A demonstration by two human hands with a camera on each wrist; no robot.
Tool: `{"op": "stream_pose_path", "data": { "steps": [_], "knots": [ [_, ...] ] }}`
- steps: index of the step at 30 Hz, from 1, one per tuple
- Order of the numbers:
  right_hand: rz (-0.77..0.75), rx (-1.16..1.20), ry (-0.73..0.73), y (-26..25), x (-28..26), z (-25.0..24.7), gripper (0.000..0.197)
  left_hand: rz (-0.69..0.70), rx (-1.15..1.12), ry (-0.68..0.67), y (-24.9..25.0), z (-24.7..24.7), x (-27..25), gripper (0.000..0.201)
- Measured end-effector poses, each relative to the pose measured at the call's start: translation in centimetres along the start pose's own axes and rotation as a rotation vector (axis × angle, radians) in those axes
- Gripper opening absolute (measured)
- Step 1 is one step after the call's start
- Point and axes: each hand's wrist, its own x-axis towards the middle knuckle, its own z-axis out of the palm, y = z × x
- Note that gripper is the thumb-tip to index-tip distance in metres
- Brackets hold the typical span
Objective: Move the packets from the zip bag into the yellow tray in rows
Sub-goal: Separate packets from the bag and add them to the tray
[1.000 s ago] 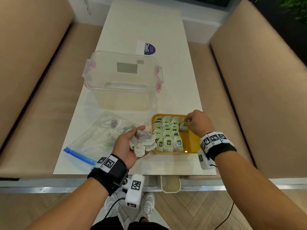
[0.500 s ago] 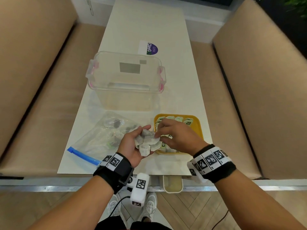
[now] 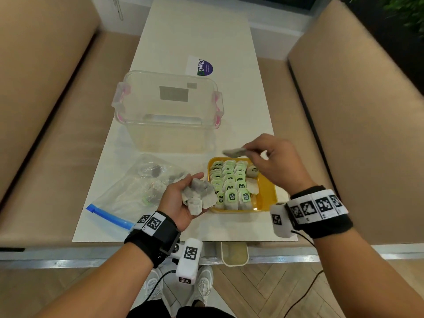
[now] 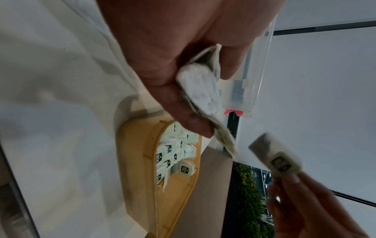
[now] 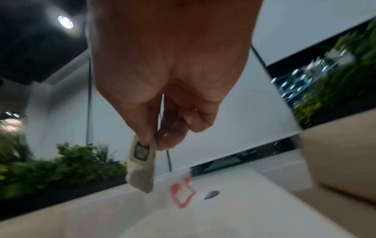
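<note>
Here a white table (image 3: pixel 199 31) stands between two tan benches (image 3: pixel 367 111).

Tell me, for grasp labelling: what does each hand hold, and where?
Left hand cups several grey-white packets in its palm; right hand pinches one packet at its end.

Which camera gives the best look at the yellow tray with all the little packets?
The head view: the whole yellow tray shows from above, its packets in rows. The left wrist view catches only one end of it, partly behind the left hand. The right wrist view does not show it.
</note>
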Motion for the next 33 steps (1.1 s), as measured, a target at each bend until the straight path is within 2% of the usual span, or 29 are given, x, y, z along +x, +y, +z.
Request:
{"op": "stream_pose_path", "data": {
  "steps": [2, 5, 7, 10, 15, 18, 20, 24, 27, 33],
  "knots": [
    [0.136, -0.128, -0.040, 1.6, 0.0, -1.1, 0.011, -0.001, 0.005, 0.000, 0.0, -0.1, 0.0, 0.033],
    [0.316, -0.336, -0.204, 4.4, -0.8, -0.8, 0.013, 0.009, 0.010, -0.003, 0.0, -0.2, 0.0, 0.032],
    [0.386, -0.396, -0.275, 5.8, -1.6, 0.1, 0.014, 0.019, 0.026, 0.000, 0.0, -0.2, 0.0, 0.032],
    [0.427, -0.437, -0.286, 7.0, -2.8, 1.7, 0.014, 0.028, 0.040, 0.013, 0.0, -0.3, 0.0, 0.032],
    [0.348, -0.479, -0.265, 8.0, -3.9, 3.6, 0.020, 0.044, 0.040, 0.023, 0.2, -0.6, -0.1, 0.031],
    [0.256, -0.536, -0.237, 8.4, -4.2, 3.9, 0.011, 0.050, 0.041, 0.032, 0.2, -0.8, -0.1, 0.031],
    [0.194, -0.583, -0.242, 8.5, -4.5, 4.2, 0.013, 0.048, 0.038, 0.033, 0.2, -0.7, -0.2, 0.031],
    [0.108, -0.691, -0.299, 8.4, -4.5, 4.6, 0.017, 0.048, 0.035, 0.031, 0.1, -0.7, -0.2, 0.030],
    [0.072, -0.727, -0.351, 8.0, -4.6, 4.8, 0.007, 0.055, 0.037, 0.030, 0.1, -0.8, -0.1, 0.030],
    [0.078, -0.769, -0.528, 8.5, -4.9, 5.4, 0.024, 0.059, 0.043, 0.046, 0.3, -1.2, 0.2, 0.029]
  ]
}}
